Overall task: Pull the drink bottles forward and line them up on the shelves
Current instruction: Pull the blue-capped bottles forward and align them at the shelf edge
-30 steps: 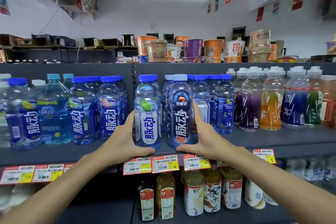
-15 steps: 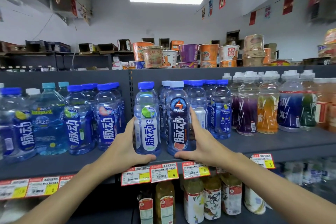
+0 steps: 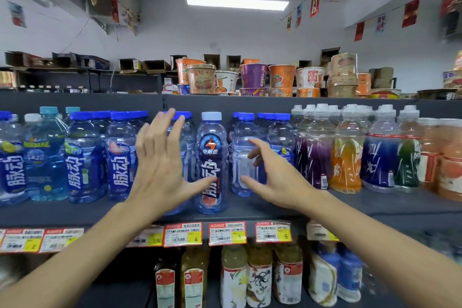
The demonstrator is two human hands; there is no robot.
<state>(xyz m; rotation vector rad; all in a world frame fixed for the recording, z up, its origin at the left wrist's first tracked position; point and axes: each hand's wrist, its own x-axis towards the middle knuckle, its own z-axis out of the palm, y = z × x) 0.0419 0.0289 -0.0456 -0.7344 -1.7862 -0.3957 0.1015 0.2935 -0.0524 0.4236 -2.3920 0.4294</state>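
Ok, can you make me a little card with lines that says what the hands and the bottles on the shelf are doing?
shelf: grey metal shop shelf, full of drink bottles
left hand: open, fingers spread, holding nothing
right hand: open, fingers loosely bent, holding nothing
between the hands: pale-capped blue plastic drink bottle, upright near the front edge
further right: white-capped clear bottles of purple and orange drink
above: round noodle cups
on the shelf edge: red-and-yellow price tags
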